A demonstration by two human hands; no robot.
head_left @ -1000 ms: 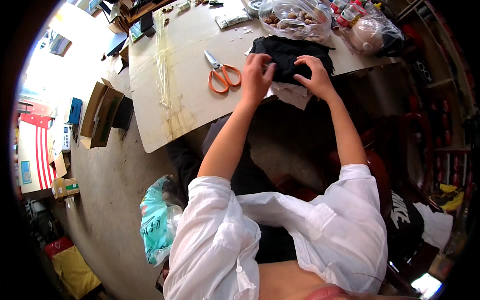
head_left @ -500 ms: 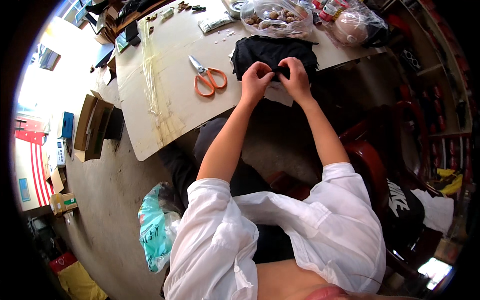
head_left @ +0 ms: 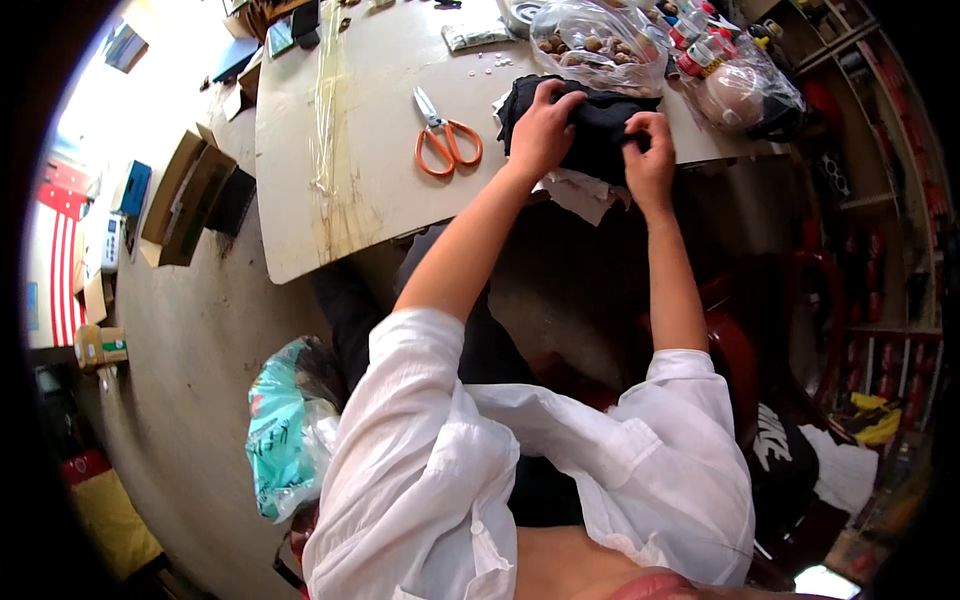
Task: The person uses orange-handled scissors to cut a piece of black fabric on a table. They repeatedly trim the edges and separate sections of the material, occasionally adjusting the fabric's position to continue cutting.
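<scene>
A folded black cloth [head_left: 600, 125] lies at the near edge of the table, with a pale cloth or paper [head_left: 585, 195] hanging out beneath it over the edge. At the black cloth's left part is my left hand [head_left: 542, 128], its fingers bent and gripping the fabric near the far side; the fingertips are partly hidden. My right hand [head_left: 652, 158] pinches the cloth's right edge between thumb and fingers. To the left, apart from both hands, orange-handled scissors [head_left: 447, 143] lie on the tabletop with blades pointing away.
Beyond the cloth sits a clear bag of walnuts [head_left: 595, 45]. Bottles [head_left: 703, 52] and another plastic bag [head_left: 735, 97] stand at the table's right. A small flat packet [head_left: 475, 37] and white bits lie farther back. An open cardboard box [head_left: 187, 200] and a teal bag [head_left: 285, 430] are left.
My hands have moved apart from a close pinch at the cloth's near edge. The left went farther over the cloth, the right to its right edge. The whole view has shifted slightly.
</scene>
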